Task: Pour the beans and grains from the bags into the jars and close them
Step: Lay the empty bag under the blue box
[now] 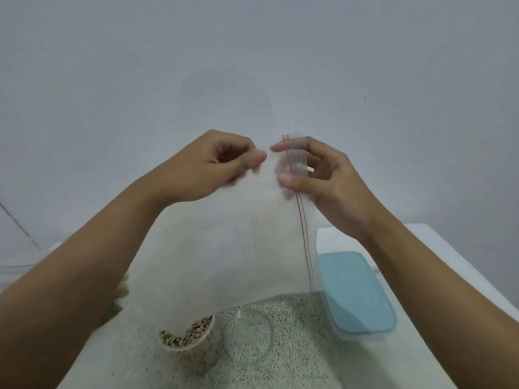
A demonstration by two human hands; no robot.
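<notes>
On my feed both hands sit at the centre of the view, holding a clear zip bag (230,242) upright in front of the camera. The left hand (213,164), at about 10 o'clock from the bag's middle, has its fingers curled and its thumb pressed to them on the bag's top edge, though that spot is blurred. The right hand (323,175), at about 1 o'clock, pinches the bag between forefinger and thumb right at the red zip line (302,220), which runs down from that hand toward 5 o'clock. The grain (297,332), pale and speckled, lies heaped in the bottom of the bag at 6 o'clock, where the bag rests on the white counter (438,276). The hanging film blocks my view of the jars. I see a jar of brown beans (186,336) at 7 o'clock only through the plastic, and just to the 3 o'clock side of it an open clear jar (248,336). I cannot tell if that one holds anything. A box with a blue lid (356,293) lies at 4 o'clock, touching the bag's zip edge. A plain grey wall (252,66) fills everything toward 12 o'clock.
</notes>
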